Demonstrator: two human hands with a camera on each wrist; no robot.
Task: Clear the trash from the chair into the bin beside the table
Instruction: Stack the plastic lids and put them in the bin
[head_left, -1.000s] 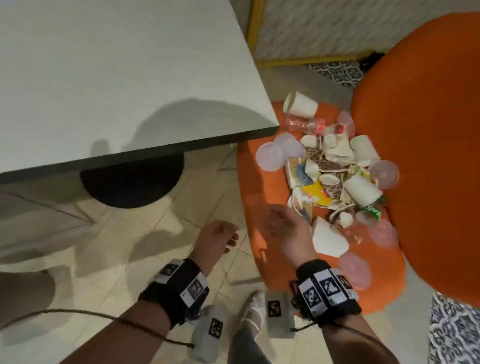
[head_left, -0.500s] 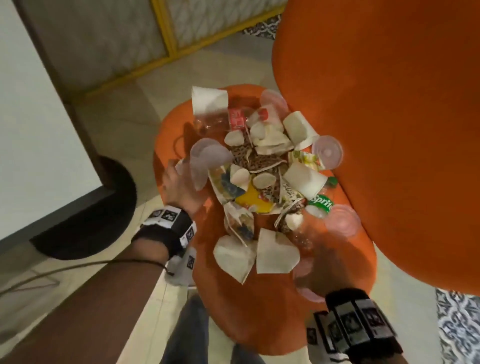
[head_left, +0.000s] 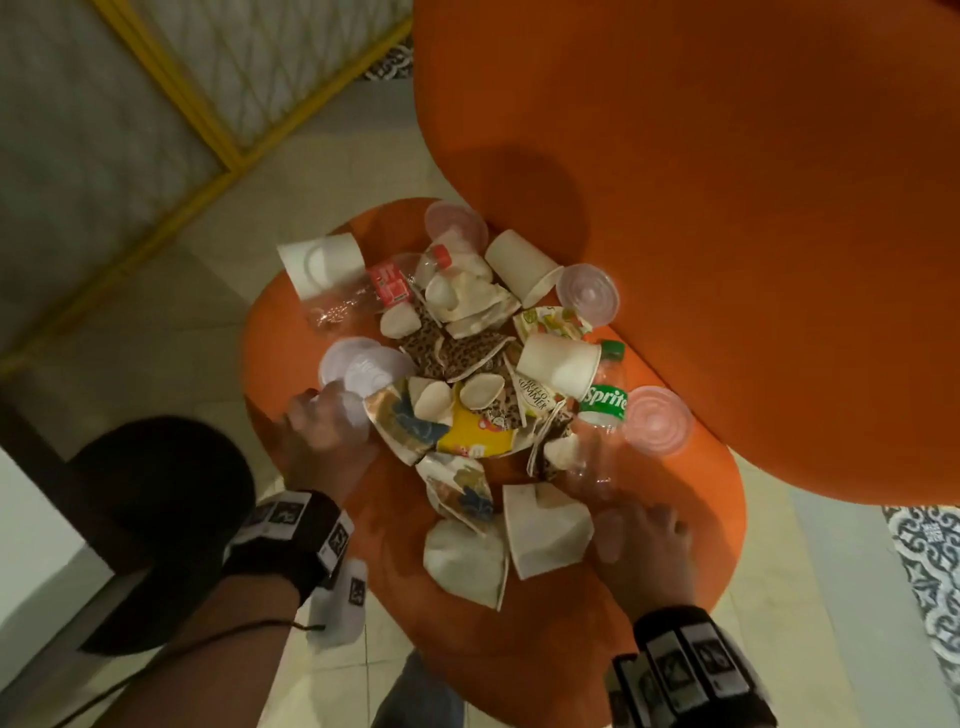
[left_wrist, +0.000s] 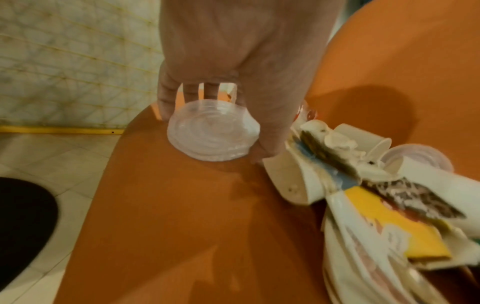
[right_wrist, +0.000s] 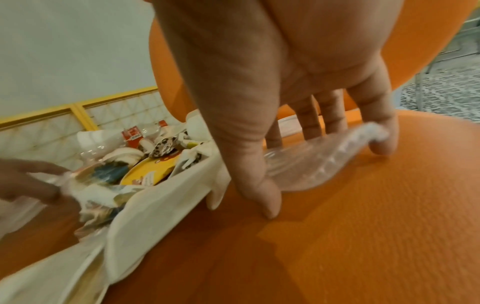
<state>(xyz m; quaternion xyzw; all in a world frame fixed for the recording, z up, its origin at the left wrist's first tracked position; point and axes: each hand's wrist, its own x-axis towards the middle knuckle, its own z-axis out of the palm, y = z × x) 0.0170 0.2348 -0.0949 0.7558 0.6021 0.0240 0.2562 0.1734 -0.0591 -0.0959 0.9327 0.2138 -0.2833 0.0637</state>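
A heap of trash lies on the orange chair seat (head_left: 519, 649): paper cups (head_left: 558, 364), torn printed paper, a Sprite bottle (head_left: 602, 405), clear plastic lids. My left hand (head_left: 332, 415) is at the heap's left edge; in the left wrist view its fingers and thumb grip a clear plastic lid (left_wrist: 213, 133) just above the seat (left_wrist: 168, 226). My right hand (head_left: 634, 525) is at the heap's front right; in the right wrist view it pinches a bent clear lid (right_wrist: 324, 162) against the seat, thumb (right_wrist: 259, 185) on one side, fingers on the other.
A dark round shape (head_left: 156, 519) sits on the tiled floor left of the chair, beside the white table corner (head_left: 31, 545). The orange backrest (head_left: 727, 234) rises behind the heap. A yellow-framed panel (head_left: 208, 130) stands at the back left.
My view swung from the table to over the chair. My left hand reached the heap's left edge and took a clear lid; my right hand came down on a lid at the front right.
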